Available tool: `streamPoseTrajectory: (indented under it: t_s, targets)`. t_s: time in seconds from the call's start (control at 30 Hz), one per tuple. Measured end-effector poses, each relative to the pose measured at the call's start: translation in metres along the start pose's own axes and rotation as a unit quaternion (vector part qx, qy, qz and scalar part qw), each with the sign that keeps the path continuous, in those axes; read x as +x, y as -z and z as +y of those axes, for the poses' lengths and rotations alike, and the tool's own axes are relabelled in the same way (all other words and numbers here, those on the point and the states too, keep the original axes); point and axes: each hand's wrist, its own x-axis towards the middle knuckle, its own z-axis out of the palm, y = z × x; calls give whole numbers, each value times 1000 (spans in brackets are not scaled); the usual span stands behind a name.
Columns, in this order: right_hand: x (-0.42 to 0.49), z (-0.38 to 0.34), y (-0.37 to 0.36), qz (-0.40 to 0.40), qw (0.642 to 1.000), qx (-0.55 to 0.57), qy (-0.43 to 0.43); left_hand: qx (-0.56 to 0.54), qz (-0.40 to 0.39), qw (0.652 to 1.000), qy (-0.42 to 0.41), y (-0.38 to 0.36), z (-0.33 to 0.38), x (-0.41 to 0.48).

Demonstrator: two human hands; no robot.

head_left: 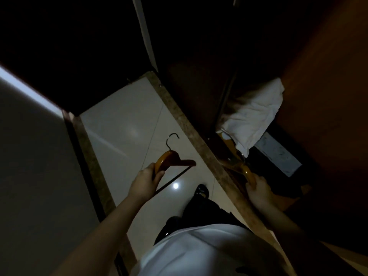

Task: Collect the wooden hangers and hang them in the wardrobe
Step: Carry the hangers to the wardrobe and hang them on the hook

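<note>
Hangers, two wooden ones, both in hand, light poor. Left grip (146, 180) is curled tight around one arm of the first hanger (166, 159), held outside the wardrobe (328, 96) over the pale tiled floor (123, 120), its metal hook pointing away from the person. Right grip (258, 193) is clamped on the near end of the second hanger (246, 170), low inside the wardrobe just past its stone sill (191, 124); the far end runs toward a crumpled white cloth (254, 116) on the wardrobe bottom, and too dark there to tell whether more hangers lie under it.
</note>
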Motion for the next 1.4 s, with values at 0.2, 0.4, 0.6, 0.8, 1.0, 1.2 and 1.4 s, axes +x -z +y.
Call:
streamPoseTrajectory:
  t_s: [0.2,0.4,0.6,0.8,1.0,1.2,1.4]
  targets:
    - [45,-59,50,120,990,39,60,158,27,979,-126,41,71,89]
    - [63,-87,111,187,978,69,63,239,45,915,-322,64,159,139]
    - [51,-121,162,268,957,64,94,266,51,775,-571,91,242,169]
    - [12,-159,202,334,931,97,108,254,4,691,-676,105,303,174]
    - [-31,-197,248,457,870,121,141,223,-41,654,-721,132,379,157]
    - [-71,-222,308,525,817,130,199,182,-27,628,-756,169,451,124]
    - [-107,-238,373,596,755,65,267,133,16,608,-783,196,510,94]
